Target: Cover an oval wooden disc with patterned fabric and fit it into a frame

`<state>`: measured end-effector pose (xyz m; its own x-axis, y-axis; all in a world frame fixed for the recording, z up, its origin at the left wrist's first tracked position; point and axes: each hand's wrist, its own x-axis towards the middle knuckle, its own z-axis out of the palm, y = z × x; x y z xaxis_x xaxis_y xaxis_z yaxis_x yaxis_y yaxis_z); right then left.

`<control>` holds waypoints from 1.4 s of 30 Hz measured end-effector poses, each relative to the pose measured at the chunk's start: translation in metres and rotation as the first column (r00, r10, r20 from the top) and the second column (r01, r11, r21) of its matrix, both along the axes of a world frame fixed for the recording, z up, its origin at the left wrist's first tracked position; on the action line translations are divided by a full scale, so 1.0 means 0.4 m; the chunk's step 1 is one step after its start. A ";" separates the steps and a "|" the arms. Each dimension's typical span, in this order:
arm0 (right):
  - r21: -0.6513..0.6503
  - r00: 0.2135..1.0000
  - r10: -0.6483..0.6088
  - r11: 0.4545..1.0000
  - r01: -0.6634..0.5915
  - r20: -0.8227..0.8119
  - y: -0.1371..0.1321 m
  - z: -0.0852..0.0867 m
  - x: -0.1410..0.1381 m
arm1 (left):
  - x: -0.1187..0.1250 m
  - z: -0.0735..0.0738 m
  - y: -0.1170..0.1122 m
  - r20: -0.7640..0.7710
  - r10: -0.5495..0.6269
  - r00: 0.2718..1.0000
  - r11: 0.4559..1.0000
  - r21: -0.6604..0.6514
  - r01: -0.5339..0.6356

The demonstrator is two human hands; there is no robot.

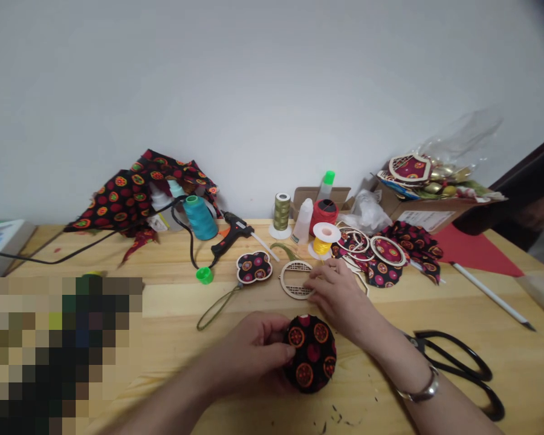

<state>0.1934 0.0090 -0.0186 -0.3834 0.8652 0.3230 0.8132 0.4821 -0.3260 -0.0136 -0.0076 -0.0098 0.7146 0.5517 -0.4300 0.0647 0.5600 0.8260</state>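
My left hand (258,347) is closed on a round fabric-covered disc (310,356), thumb on its face. The disc is black with red and orange circle patterns and is tilted toward me. My right hand (338,296), a silver bracelet at its wrist, has its bent fingers at the right edge of a round wooden frame (286,284) with lattice bars. The fingers hide that edge. The frame looks flat on the table. Just left of it lies a flower-shaped fabric pendant (254,267) with an olive cord loop (217,308).
Black-handled scissors (457,356) lie by my right forearm. Behind stand a glue gun (231,232), a blue thread cone (200,217), a yellow thread spool (323,244) and patterned cloth (122,196). Wooden rings (388,251), a white pencil (489,294) and a filled box (421,211) are right.
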 end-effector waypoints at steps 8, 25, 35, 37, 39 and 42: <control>-0.033 0.999 0.040 0.999 -0.040 0.016 0.001 -0.014 0.001 | -0.003 -0.009 0.001 0.043 0.012 0.999 1.000 -0.010 -0.012; 0.229 0.960 0.082 0.973 -0.019 -0.269 -0.027 0.039 -0.015 | 0.004 0.007 0.025 0.034 0.401 0.916 0.909 0.112 -0.402; 0.232 0.962 0.193 0.962 -0.146 -0.192 -0.039 0.041 -0.046 | -0.004 0.016 0.027 0.134 0.434 0.891 0.892 0.070 -0.446; 0.219 0.964 0.203 0.962 -0.164 -0.170 -0.038 0.041 -0.044 | -0.004 0.017 0.027 0.136 0.428 0.893 0.895 0.068 -0.440; 0.203 0.965 0.212 0.963 -0.178 -0.158 -0.038 0.040 -0.042 | -0.004 0.019 0.027 0.131 0.429 0.894 0.896 0.065 -0.440; 0.185 0.965 0.209 0.966 -0.179 -0.156 -0.037 0.038 -0.041 | -0.004 0.017 0.028 0.132 0.433 0.892 0.893 0.068 -0.444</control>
